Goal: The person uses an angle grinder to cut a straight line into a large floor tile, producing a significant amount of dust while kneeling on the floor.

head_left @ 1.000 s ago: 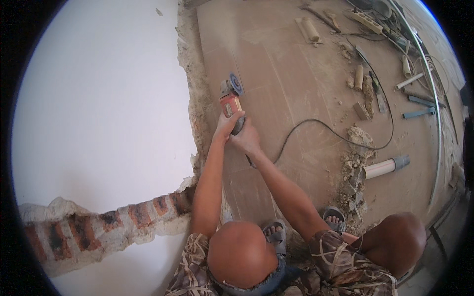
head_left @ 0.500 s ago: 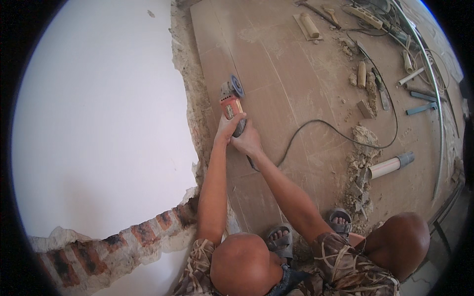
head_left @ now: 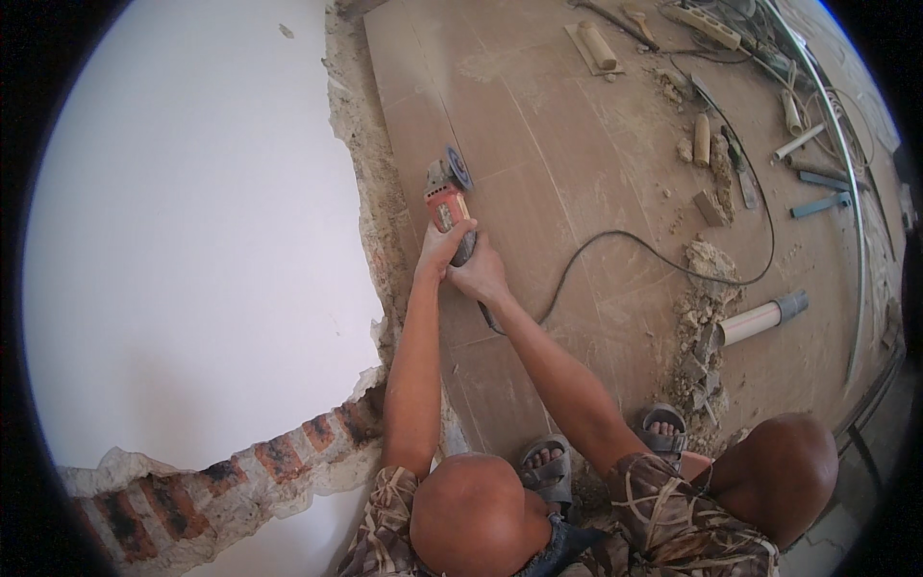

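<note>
Both my hands are wrapped round a red and grey angle grinder (head_left: 444, 210), held out ahead of me over the brown floor tiles (head_left: 538, 183). My left hand (head_left: 440, 252) grips its body from the left side. Behind it, my right hand (head_left: 481, 272) closes on the dark rear handle from the right. The grinder's blue disc (head_left: 459, 167) stands on edge at a thin dark line running away across the tiles. Pale dust lies along that line beyond the disc. A black cord (head_left: 615, 234) trails from the handle's rear toward the right.
On the left stands a white wall (head_left: 192, 240) with a broken edge and exposed bricks (head_left: 279, 457). Rubble (head_left: 707, 337) and a pipe piece (head_left: 755, 322) lie to the right. Farther off are a float (head_left: 596, 48), a power strip (head_left: 707, 27) and blue metal pieces (head_left: 820, 206).
The view has shifted very slightly, so the floor and wall sit a little further left. My hands keep their hold on the grinder, and its disc stays near the same spot on the line.
</note>
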`<state>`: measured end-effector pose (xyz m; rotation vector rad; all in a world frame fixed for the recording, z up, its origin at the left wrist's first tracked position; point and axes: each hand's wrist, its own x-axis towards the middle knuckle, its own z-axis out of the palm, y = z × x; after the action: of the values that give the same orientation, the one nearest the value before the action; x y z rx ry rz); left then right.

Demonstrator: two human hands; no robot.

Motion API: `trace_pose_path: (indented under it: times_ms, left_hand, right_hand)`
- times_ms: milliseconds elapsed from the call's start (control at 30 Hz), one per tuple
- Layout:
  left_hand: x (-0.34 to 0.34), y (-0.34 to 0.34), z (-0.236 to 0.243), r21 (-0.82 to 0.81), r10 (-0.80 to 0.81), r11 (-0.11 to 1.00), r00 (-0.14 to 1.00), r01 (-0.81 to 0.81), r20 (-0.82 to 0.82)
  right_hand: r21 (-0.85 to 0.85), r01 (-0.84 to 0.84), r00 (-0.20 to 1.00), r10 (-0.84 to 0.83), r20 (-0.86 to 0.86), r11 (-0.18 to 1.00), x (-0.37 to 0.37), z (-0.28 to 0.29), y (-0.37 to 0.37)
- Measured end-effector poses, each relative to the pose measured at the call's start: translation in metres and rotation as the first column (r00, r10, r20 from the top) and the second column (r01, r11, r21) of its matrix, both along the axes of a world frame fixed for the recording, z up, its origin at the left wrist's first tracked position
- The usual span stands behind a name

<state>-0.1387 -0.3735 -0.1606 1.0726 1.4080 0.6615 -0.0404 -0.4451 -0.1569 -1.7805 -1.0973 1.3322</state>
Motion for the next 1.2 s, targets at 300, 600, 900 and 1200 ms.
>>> trace_pose_path:
  times_ms: [300, 600, 900, 1200]
  left_hand:
    - [0.003, -0.001, 0.002, 0.008, 0.006, 1.0, 0.998, -0.006, -0.057]
    - [0.009, -0.001, 0.007, 0.012, 0.027, 1.0, 1.0, -0.027, -0.015]
    - [0.009, 0.001, 0.008, 0.011, 0.004, 1.0, 0.998, -0.004, -0.059]
    - [0.007, 0.007, 0.006, -0.067, 0.009, 0.998, 0.984, -0.021, -0.175]
  right_hand:
    - [-0.004, -0.003, 1.0, 0.003, 0.004, 1.0, 0.0, -0.001, 0.0]
    - [-0.026, -0.011, 1.0, 0.011, 0.002, 1.0, 0.002, -0.004, 0.003]
    - [-0.027, -0.015, 1.0, 0.015, 0.003, 1.0, 0.002, -0.008, 0.004]
    - [-0.045, -0.001, 1.0, 0.001, 0.002, 0.999, 0.0, -0.011, 0.006]
